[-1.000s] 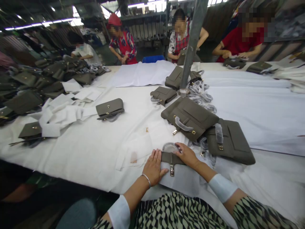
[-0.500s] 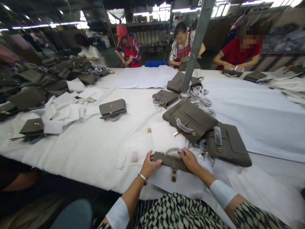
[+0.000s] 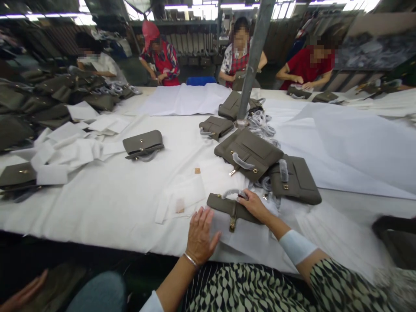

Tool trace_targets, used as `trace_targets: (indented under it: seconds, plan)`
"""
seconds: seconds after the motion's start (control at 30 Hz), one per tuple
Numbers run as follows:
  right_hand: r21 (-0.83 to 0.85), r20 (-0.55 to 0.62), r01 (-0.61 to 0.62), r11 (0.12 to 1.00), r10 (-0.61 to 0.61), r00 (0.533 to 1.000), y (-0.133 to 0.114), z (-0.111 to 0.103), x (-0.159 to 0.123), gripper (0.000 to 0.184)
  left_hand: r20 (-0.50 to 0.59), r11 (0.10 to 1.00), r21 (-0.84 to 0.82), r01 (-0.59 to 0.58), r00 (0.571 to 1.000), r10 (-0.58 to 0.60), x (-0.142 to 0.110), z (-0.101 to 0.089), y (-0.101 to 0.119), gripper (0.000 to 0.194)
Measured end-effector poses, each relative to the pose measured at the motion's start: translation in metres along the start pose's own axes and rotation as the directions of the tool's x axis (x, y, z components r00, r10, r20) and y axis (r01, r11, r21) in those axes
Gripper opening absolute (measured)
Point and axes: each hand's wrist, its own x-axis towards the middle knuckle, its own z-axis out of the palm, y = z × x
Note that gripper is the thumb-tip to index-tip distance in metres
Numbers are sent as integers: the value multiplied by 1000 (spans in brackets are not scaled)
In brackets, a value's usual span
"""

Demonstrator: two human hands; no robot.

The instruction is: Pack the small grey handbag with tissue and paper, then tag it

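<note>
Directly before me, a small olive-grey handbag (image 3: 246,213) lies with its flap edge and gold clasp strap facing me. Clear plastic wraps its curved handle (image 3: 231,193). My right hand (image 3: 255,206) grips the bag's right part by the base of the handle, thumb and fingers closed. A thin white sheet (image 3: 240,240) sits under the bag and reaches toward the table edge. My left hand (image 3: 202,236) rests flat at that sheet's left side, fingers stretched out, apart from the bag. Thin packets, one with a tan tag (image 3: 180,206), lie to its left.
Larger handbags (image 3: 248,154) are piled behind, beside a grey post (image 3: 253,60) and plastic-wrapped straps (image 3: 260,123). One handbag (image 3: 143,143) lies left of centre, near white cards (image 3: 76,145) and a heap of bags (image 3: 48,102). Several co-workers sit across the white-covered table (image 3: 107,208).
My left hand has let go of the handbag's left end and moved down onto the white sheet, its fingers spread flat. My right hand keeps its hold. The view has shifted slightly.
</note>
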Motion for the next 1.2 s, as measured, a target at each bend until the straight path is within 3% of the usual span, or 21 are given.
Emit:
trace_targets:
  seconds: [0.1, 0.2, 0.33, 0.4, 0.5, 0.57, 0.6, 0.7, 0.8, 0.97, 1.1, 1.2]
  plan:
    - [-53, 78, -7, 999, 11, 997, 18, -7, 7, 24, 237, 993, 96, -69, 971, 44, -2, 15, 1, 72]
    - [-82, 199, -16, 997, 32, 980, 29, -18, 1, 36, 328, 991, 129, -27, 945, -17, 4, 23, -4, 80]
    - [-107, 247, -1, 994, 27, 969, 22, -24, -22, 55, 409, 998, 45, -36, 913, 14, 5, 8, -8, 90]
    - [-126, 224, 8, 992, 20, 974, 13, -18, -36, 56, 359, 999, -9, -49, 932, 49, 2, -8, -8, 81]
    - [-162, 166, 45, 986, -18, 986, 1, -7, -49, 45, 65, 998, -62, -17, 998, 21, 5, -28, -6, 47]
    - [-175, 129, 76, 982, -54, 990, -6, -1, -50, 38, -100, 996, -86, 35, 994, -44, 18, -34, -4, 40]
    - [-180, 117, 86, 980, -66, 991, -9, 0, -48, 35, -120, 993, -98, 61, 990, -72, 27, -33, -2, 46]
    - [-216, 128, 118, 969, -92, 988, -14, 0, -41, 31, 39, 978, -161, 129, 991, -125, 55, -22, 2, 69]
    - [-219, 183, 178, 959, -139, 973, -17, -3, -41, 34, 193, 928, -309, 207, 969, -152, 63, -10, 1, 69]
    - [-75, 312, 354, 932, -315, 896, -29, 3, -66, 25, 100, 834, -512, 209, 978, -183, 30, -27, -6, 38]
    - [-56, 240, 420, 906, -396, 886, -49, 21, -79, 28, 83, 775, -564, 285, 953, -290, 4, -42, -16, 29]
    - [-103, 290, 511, 853, -465, 836, -61, 25, -74, 29, 87, 771, -447, 454, 880, -468, 0, -38, -36, 21]
